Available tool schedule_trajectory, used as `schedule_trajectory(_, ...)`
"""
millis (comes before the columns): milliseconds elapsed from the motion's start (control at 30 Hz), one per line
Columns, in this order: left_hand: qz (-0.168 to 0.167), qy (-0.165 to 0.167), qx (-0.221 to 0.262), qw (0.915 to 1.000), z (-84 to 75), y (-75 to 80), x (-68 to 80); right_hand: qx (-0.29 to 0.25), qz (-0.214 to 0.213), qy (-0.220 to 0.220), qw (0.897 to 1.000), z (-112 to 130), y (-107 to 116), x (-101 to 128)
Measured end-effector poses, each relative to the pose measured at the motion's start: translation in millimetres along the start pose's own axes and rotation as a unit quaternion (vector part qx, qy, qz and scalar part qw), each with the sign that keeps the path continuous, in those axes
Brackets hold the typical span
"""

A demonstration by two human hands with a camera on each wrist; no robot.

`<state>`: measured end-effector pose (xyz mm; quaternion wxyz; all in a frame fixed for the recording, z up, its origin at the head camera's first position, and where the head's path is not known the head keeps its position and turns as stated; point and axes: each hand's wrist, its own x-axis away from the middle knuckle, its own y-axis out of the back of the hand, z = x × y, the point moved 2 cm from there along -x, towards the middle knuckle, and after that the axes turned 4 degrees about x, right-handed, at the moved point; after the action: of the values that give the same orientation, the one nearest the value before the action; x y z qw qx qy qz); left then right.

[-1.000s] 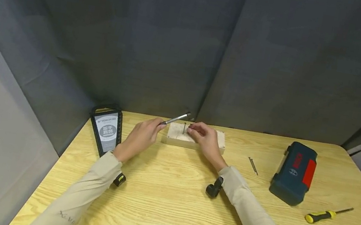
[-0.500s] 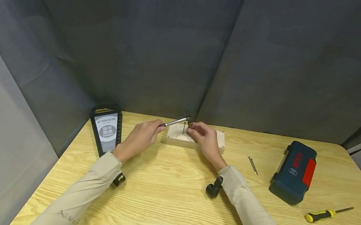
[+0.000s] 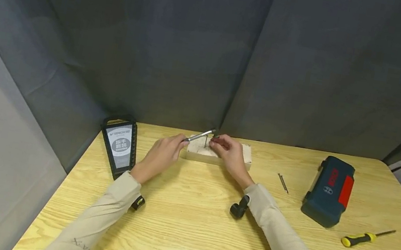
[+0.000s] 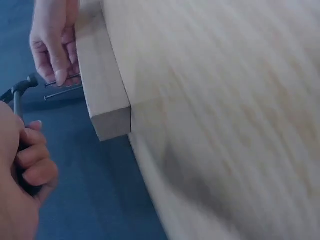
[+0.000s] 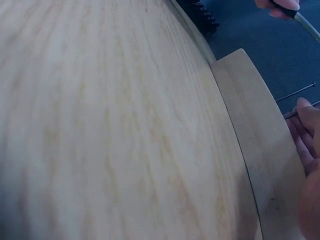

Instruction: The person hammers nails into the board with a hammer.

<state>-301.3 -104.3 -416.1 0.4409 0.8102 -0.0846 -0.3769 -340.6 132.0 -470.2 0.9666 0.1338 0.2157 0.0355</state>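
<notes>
The person stands at a light wooden table (image 3: 206,232) enclosed by grey curtains. A pale wooden block (image 3: 219,157) lies flat near the far edge of the table, and both hands work at it.

The left hand (image 3: 161,156) grips the handle of a small metal hammer (image 3: 200,135), fingers curled round it. The hammer is raised at a slant, its head just above and beside a nail (image 3: 205,142) that stands upright on the top face of the block. The right hand (image 3: 228,152) pinches this nail between the fingertips, close to the block, and holds it steady. In the left wrist view two thin shanks (image 4: 62,86) project from the block face side by side; the fingers (image 4: 59,60) hold the upper one.

State of work, as judged: the nail is positioned and supported, but most of its shank stands clear of the wood, so driving is at an early stage. The hammer head is not in contact with the nail head.

A spare nail (image 3: 283,182) lies on the table to the right of the block, well apart from it. Further right lie a dark blue tool case (image 3: 329,190) and a yellow-handled screwdriver (image 3: 362,237). A black wrench-set holder (image 3: 119,145) stands to the left of the left hand.
</notes>
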Motion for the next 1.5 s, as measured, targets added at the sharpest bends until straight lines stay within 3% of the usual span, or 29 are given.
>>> schedule_trajectory(233,-0.023,0.008,0.015,0.9996,-0.1,3.5,1.0,0.011,0.005,0.004,1.000,0,0,-1)
schedule_trajectory(467,-0.006,0.012,0.003,0.9999,3.8,-0.3,2.9,0.004,0.008,-0.007,1.000,-1,1,-2)
schedule_trajectory(667,0.005,0.014,-0.001,0.9999,4.4,-3.0,2.3,0.009,0.011,-0.012,1.000,13,4,2)
schedule_trajectory(800,0.010,0.022,0.009,0.9997,4.2,4.6,-3.3,0.008,0.004,-0.006,1.000,-1,2,0)
schedule_trajectory(900,-0.031,0.032,0.045,0.9980,3.4,17.7,-11.3,0.005,0.004,-0.003,1.000,-3,1,0)
schedule_trajectory(1033,-0.121,0.027,0.124,0.9844,-0.3,31.0,-16.4,0.015,0.004,-0.004,1.000,-3,2,1)
schedule_trajectory(1100,-0.107,0.027,0.128,0.9857,-1.5,29.6,-15.3,0.016,0.003,-0.004,1.000,-1,2,1)
schedule_trajectory(1200,-0.024,0.032,0.080,0.9960,0.5,18.7,-10.7,0.011,-0.001,-0.001,1.000,1,3,0)
schedule_trajectory(1267,0.022,0.035,0.043,0.9982,2.0,12.9,-8.0,0.003,-0.004,-0.001,1.000,2,3,-1)
schedule_trajectory(1333,0.028,0.039,0.030,0.9984,3.5,10.3,-6.6,0.002,-0.001,-0.002,1.000,1,3,-1)
schedule_trajectory(1500,-0.005,0.030,0.031,0.9991,4.6,11.6,-7.5,0.007,0.007,-0.004,1.000,-1,2,0)
